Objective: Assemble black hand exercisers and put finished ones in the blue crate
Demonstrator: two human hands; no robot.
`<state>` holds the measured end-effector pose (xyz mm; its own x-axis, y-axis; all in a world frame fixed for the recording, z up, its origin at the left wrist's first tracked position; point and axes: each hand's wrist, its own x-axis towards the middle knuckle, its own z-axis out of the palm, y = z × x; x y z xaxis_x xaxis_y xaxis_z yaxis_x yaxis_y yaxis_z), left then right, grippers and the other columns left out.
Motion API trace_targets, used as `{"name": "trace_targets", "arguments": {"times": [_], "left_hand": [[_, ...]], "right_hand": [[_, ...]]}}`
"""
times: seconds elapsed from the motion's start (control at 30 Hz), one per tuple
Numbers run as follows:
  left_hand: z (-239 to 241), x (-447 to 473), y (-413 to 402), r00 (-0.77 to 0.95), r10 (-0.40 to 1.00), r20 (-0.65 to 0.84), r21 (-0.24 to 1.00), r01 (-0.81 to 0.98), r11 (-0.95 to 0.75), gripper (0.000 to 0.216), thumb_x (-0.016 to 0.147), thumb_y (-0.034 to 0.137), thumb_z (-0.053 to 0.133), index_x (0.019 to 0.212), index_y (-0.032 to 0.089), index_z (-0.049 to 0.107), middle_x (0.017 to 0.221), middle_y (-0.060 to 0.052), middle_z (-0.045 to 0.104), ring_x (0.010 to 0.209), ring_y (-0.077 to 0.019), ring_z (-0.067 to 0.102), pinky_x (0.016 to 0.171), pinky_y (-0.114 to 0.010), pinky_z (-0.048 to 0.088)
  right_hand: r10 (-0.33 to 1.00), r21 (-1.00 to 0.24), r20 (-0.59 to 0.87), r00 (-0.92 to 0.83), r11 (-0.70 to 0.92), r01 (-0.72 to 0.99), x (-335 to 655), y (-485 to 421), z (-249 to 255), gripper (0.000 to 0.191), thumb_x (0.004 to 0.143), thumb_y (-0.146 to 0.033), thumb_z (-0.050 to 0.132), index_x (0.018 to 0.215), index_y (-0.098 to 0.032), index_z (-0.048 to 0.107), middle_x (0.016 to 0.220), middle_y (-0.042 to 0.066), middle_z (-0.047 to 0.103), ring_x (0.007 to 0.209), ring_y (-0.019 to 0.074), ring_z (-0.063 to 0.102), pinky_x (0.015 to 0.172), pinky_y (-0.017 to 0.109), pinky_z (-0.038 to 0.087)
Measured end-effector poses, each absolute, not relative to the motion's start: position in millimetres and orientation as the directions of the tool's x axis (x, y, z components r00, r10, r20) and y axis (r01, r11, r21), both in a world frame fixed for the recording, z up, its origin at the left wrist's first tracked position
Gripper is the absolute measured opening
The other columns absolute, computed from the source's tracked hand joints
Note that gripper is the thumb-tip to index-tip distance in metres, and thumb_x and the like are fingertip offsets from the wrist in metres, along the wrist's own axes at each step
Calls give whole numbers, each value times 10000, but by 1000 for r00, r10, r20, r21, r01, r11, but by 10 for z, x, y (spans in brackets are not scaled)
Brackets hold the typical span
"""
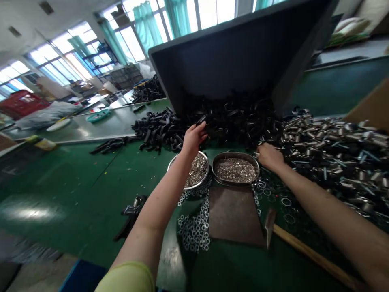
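My left hand point(194, 137) reaches out over the white-rimmed bowl point(207, 172) of small metal pieces. Its fingers are closed on a small black part point(201, 119), at the front of the heap of black curved parts point(164, 127). My right hand point(270, 157) is at the left edge of the pile of silver metal fittings point(319, 136), just beyond the oval tin point(235, 182) of tiny metal pieces. Its fingers are bent together near some small shiny bits, and what they hold is too small to make out.
A large dark bin point(225, 61) lies tipped behind the black heap. Nearer me are a brown metal plate point(235, 215), loose nuts point(196, 231), rings point(286, 201) and a hammer point(313, 251) with a wooden handle. Assembled black parts point(132, 215) lie at left on the green table.
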<state>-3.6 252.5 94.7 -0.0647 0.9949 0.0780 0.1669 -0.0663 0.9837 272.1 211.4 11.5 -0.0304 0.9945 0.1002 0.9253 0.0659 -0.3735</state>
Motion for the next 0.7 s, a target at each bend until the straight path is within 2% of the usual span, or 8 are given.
{"name": "trace_targets", "arguments": {"times": [0.07, 0.17, 0.23, 0.3, 0.37, 0.43, 0.53, 0.7], "left_hand": [[1044, -233, 2184, -67, 998, -18, 969, -246, 1, 366, 847, 425, 483, 1062, 140, 558, 981, -72, 655, 899, -164, 624, 822, -318, 485], [1024, -536, 1564, -132, 985, -110, 926, -375, 53, 324, 822, 423, 523, 967, 142, 592, 825, -46, 636, 782, -139, 618, 782, -302, 490], [880, -717, 1152, -164, 978, -131, 966, -244, 89, 278, 739, 358, 634, 914, 144, 610, 702, -4, 590, 627, -100, 567, 683, -256, 482], [665, -867, 793, -148, 979, -138, 988, 52, 147, 247, 671, 270, 691, 879, 148, 636, 638, 19, 567, 567, -97, 531, 627, -242, 461], [438, -981, 511, -116, 987, -107, 898, 414, 146, 169, 680, 205, 659, 841, 156, 672, 695, -5, 608, 654, -133, 570, 672, -258, 462], [247, -1056, 313, -53, 995, -84, 728, 678, 98, 158, 704, 129, 592, 817, 169, 694, 805, -35, 635, 761, -162, 596, 738, -275, 462], [76, -1112, 154, 50, 995, -81, 566, 825, 5, 253, 705, 39, 516, 817, 178, 695, 905, -54, 625, 828, -166, 602, 781, -270, 460], [34, -1157, 96, 185, 981, -61, 505, 853, -129, 285, 696, -17, 459, 817, 176, 630, 911, -47, 608, 817, -154, 593, 750, -250, 462]], "right_hand": [[993, -439, 121, 13, 42, 897, 2740, 2044, 136, 363, 879, -330, 406, 997, -50, 604, 1033, 185, 596, 1063, 290, 538, 768, 382, 392], [984, -553, 148, 100, -1, 833, 2750, 1883, 193, 383, 898, -351, 368, 1093, -69, 539, 1005, 201, 616, 982, 283, 581, 735, 402, 422], [984, -653, 137, 113, 4, 757, 2733, 1694, 258, 381, 902, -386, 358, 1096, -112, 538, 971, 171, 635, 866, 228, 611, 687, 360, 445], [993, -777, 81, 91, 6, 630, 2685, 1438, 327, 344, 877, -421, 412, 1038, -163, 573, 868, 112, 639, 721, 171, 597, 635, 318, 450], [999, -878, 4, 37, -15, 479, 2601, 1153, 377, 299, 837, -441, 484, 980, -203, 596, 752, 58, 608, 613, 141, 548, 587, 298, 441], [998, -922, -62, -29, -46, 384, 2486, 882, 394, 283, 810, -458, 530, 941, -217, 601, 677, 27, 578, 562, 131, 516, 542, 282, 427], [983, -949, -167, -72, -141, 283, 2280, 559, 372, 304, 797, -487, 553, 888, -200, 598, 615, -2, 538, 525, 118, 495, 468, 249, 389], [938, -952, -300, -174, -307, -14, 1984, 240, 321, 359, 812, -532, 530, 904, -187, 570, 597, -37, 492, 481, 84, 448, 450, 230, 358]]}}
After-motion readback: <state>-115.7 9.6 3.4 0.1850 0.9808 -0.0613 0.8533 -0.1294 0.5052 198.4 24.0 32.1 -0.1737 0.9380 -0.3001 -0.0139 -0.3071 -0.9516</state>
